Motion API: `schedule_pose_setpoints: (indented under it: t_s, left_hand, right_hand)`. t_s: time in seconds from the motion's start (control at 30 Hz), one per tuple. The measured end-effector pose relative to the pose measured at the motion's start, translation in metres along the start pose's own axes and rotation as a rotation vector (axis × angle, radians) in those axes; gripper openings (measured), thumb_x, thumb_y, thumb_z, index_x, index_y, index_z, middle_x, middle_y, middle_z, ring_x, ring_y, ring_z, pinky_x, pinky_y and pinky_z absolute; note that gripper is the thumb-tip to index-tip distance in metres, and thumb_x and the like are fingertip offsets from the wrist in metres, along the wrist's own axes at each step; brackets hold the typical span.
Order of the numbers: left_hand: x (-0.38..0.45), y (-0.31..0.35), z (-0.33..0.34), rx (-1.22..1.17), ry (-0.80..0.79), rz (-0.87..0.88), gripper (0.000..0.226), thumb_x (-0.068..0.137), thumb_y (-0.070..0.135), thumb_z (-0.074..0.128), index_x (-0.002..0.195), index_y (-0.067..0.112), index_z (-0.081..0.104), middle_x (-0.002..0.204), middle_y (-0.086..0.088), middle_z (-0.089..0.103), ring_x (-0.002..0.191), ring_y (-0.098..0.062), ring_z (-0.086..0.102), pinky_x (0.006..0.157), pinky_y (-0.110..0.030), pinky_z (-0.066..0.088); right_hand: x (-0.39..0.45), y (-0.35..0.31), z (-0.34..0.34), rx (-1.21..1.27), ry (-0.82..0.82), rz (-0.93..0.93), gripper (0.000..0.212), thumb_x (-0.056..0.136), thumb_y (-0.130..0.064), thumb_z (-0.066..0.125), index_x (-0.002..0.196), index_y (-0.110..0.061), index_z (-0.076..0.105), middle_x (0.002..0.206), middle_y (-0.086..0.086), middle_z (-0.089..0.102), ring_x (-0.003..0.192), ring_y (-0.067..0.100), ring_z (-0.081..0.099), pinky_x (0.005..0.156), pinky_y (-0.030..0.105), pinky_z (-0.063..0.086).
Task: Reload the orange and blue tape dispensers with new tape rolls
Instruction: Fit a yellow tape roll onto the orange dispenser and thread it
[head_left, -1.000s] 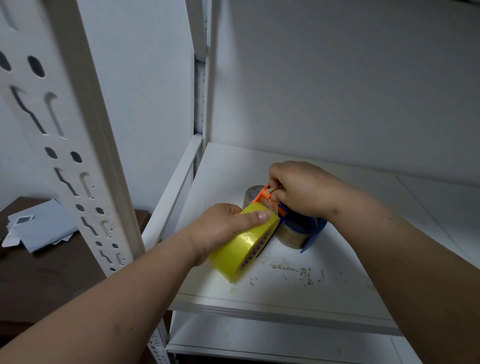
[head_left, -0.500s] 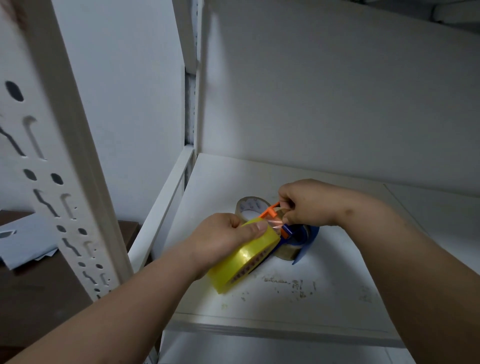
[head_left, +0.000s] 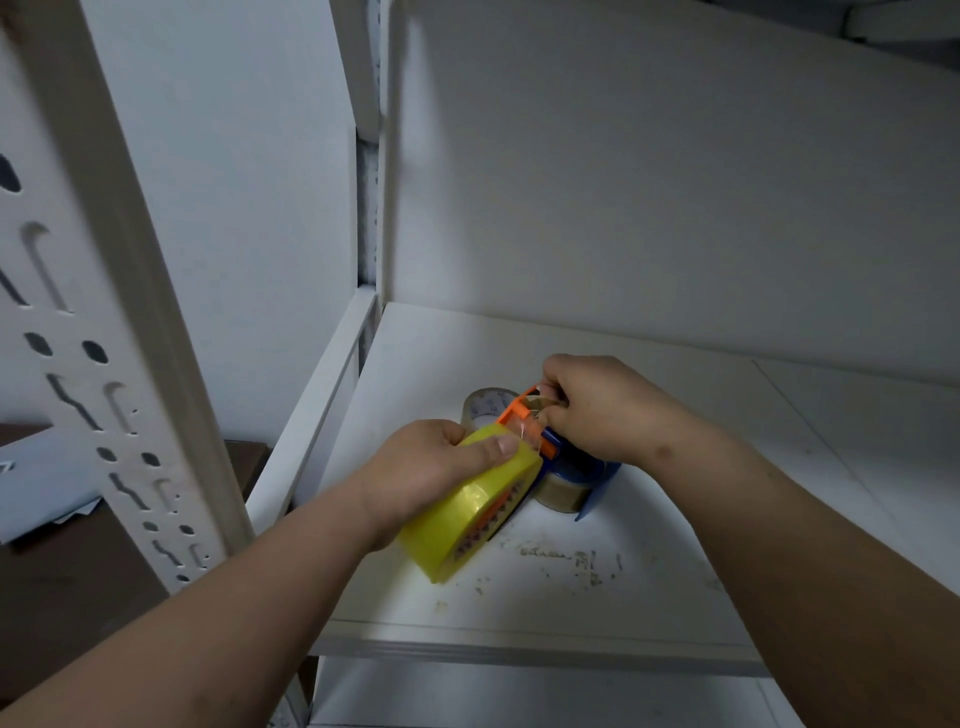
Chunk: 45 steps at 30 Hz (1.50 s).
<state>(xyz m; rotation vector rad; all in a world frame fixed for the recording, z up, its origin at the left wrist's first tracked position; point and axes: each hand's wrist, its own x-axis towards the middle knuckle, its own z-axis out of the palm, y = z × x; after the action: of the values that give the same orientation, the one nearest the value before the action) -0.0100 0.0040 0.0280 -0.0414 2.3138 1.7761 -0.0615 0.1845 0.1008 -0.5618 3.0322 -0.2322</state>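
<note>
Two hands work on a tape holder.
The left hand (head_left: 431, 470) wraps the round yellow tape roll (head_left: 470, 512); right hand (head_left: 597, 408) fingers pinch the orange plastic tape dispenser (head_left: 524, 415), maybe its tape end, raised slightly since before.

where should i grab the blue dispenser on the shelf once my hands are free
Take the blue dispenser by its curved outer band on the right, coming from above and from the right. It stands with a brown roll inside it, and its left side is crowded by the yellow roll and the orange dispenser.

Left hand (head_left: 431, 467) grips yellow tape roll (head_left: 470, 506); right hand (head_left: 597, 410) pinches orange dispenser (head_left: 522, 413).
</note>
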Motion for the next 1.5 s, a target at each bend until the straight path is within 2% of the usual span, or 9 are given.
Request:
schedule_pose_setpoints:
  t_s: [0.33,0.53,0.63,0.73,0.93,1.17,1.23,1.33,1.5]
  left_hand:
    - [0.0,0.003,0.002,0.091,0.143,-0.021,0.066,0.068,0.073,0.064,0.079,0.009,0.074,0.074,-0.007,0.076,0.066,-0.023,0.073,0.065,-0.035,0.061]
    - [-0.008,-0.001,0.003,0.144,0.21,-0.03,0.072,0.067,0.076,0.063,0.079,0.005,0.072,0.073,-0.01,0.074,0.068,-0.025,0.072,0.069,-0.044,0.061]
    - [-0.01,0.001,0.004,0.162,0.247,-0.003,0.085,0.053,0.081,0.061,0.068,-0.002,0.061,0.065,-0.016,0.065,0.061,-0.03,0.066,0.06,-0.043,0.055]
    - [-0.009,0.002,0.002,0.193,0.269,0.049,0.065,0.059,0.074,0.067,0.058,0.012,0.049,0.057,-0.007,0.047,0.053,-0.019,0.049,0.052,-0.032,0.037]
    - [-0.006,-0.001,0.002,0.23,0.292,0.093,0.059,0.07,0.065,0.07,0.057,0.01,0.051,0.055,-0.005,0.046,0.053,-0.018,0.048,0.053,-0.031,0.036]
    - [-0.01,0.006,-0.009,0.225,0.114,0.018,0.055,0.072,0.064,0.068,0.075,0.01,0.057,0.072,-0.01,0.057,0.064,-0.021,0.056,0.059,-0.032,0.04]
    - [-0.012,0.011,-0.011,0.229,0.059,-0.016,0.056,0.075,0.061,0.067,0.099,0.01,0.065,0.094,-0.009,0.067,0.081,-0.023,0.065,0.068,-0.031,0.047]
    - [-0.012,0.022,-0.01,0.266,0.026,-0.026,0.066,0.086,0.046,0.062,0.144,0.025,0.04,0.122,-0.002,0.055,0.1,-0.015,0.06,0.078,-0.028,0.05]
    - [-0.015,0.031,0.001,0.408,0.056,-0.007,0.02,0.089,0.036,0.045,0.101,0.024,0.057,0.084,0.006,0.056,0.074,-0.009,0.053,0.067,-0.028,0.048]
  right_hand:
    - [-0.003,-0.004,-0.019,-0.109,-0.218,-0.009,0.011,0.083,-0.018,0.062,0.079,-0.018,0.051,0.077,-0.002,0.051,0.068,0.014,0.046,0.052,0.024,0.035]
    - [-0.007,-0.005,-0.018,0.126,-0.207,0.056,0.008,0.08,-0.012,0.067,0.085,-0.009,0.061,0.081,0.005,0.062,0.068,0.016,0.055,0.058,0.027,0.044]
    - [-0.008,-0.004,-0.019,0.269,-0.123,0.094,0.007,0.076,-0.009,0.07,0.079,-0.009,0.064,0.076,0.004,0.064,0.065,0.016,0.057,0.058,0.028,0.046]
    - [-0.007,-0.009,-0.015,0.141,-0.045,0.07,0.014,0.078,-0.01,0.065,0.07,-0.019,0.058,0.075,-0.002,0.058,0.067,0.013,0.052,0.053,0.024,0.04]
    - [-0.015,-0.007,-0.018,0.073,-0.204,0.048,0.014,0.08,-0.017,0.067,0.074,-0.022,0.056,0.077,-0.003,0.058,0.07,0.013,0.053,0.058,0.024,0.043]
    - [-0.019,-0.007,-0.015,0.335,-0.088,0.152,0.009,0.079,-0.009,0.068,0.083,-0.002,0.065,0.082,0.015,0.066,0.066,0.019,0.057,0.061,0.031,0.046]
    - [-0.021,-0.008,-0.016,0.44,-0.091,0.184,0.006,0.08,-0.008,0.068,0.077,-0.006,0.064,0.077,0.013,0.064,0.063,0.019,0.056,0.062,0.032,0.045]
    - [-0.021,-0.01,-0.015,0.488,-0.096,0.195,0.011,0.082,-0.009,0.067,0.071,-0.01,0.063,0.076,0.011,0.064,0.061,0.017,0.055,0.063,0.033,0.045]
    - [-0.022,-0.016,-0.014,0.37,-0.04,0.16,0.011,0.082,-0.011,0.066,0.082,0.0,0.066,0.087,0.02,0.068,0.072,0.023,0.056,0.067,0.035,0.047]
